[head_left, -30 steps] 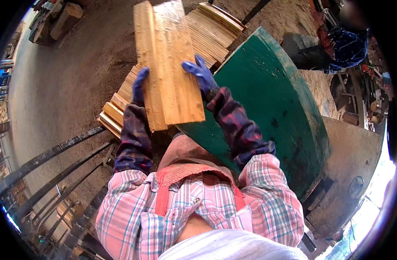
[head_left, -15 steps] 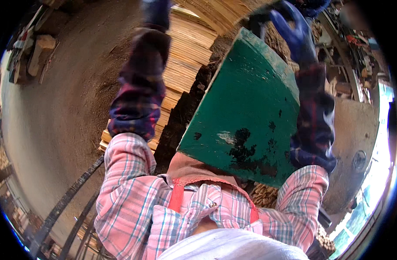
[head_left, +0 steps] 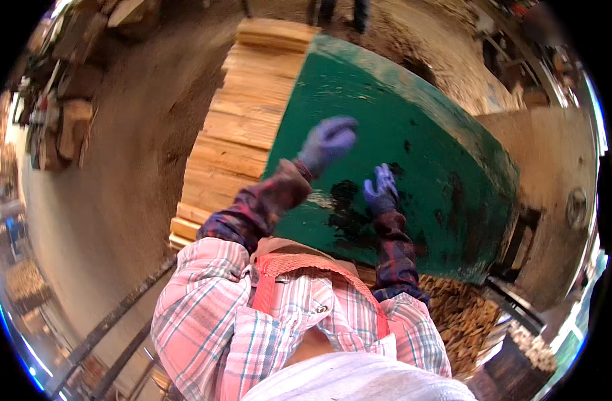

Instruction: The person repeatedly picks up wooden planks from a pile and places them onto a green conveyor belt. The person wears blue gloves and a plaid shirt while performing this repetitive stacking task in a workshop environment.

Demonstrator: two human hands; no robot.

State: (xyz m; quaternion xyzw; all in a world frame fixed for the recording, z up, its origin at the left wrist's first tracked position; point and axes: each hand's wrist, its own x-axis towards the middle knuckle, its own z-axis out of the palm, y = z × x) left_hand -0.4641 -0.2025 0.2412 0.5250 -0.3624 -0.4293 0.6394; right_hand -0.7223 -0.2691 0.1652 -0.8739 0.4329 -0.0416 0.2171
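Observation:
A large green board point(head_left: 386, 127), scuffed and with dark worn patches, lies in front of me. Its left edge runs over a row of stacked wooden slats point(head_left: 236, 117). My left hand point(head_left: 327, 144), in a purple-blue glove, is over the board's left part, slightly blurred. Its fingers are loosely bent, with a gap by the thumb and nothing visible in them. My right hand point(head_left: 382, 190), gloved alike, is over the board nearer to me, fingers stretched out and holding nothing. Whether either hand touches the board, I cannot tell.
Wood pieces point(head_left: 460, 317) are heaped below the board's near right edge. Dark metal bars point(head_left: 112, 327) run at the lower left. Logs and blocks point(head_left: 72, 127) lie at the upper left. Beyond the board's far edge show a person's legs point(head_left: 361, 15).
The green board has shifted, covering more of the ground at right, its far edge now beside the slats. Both hands have come back from the far side toward me, over the board.

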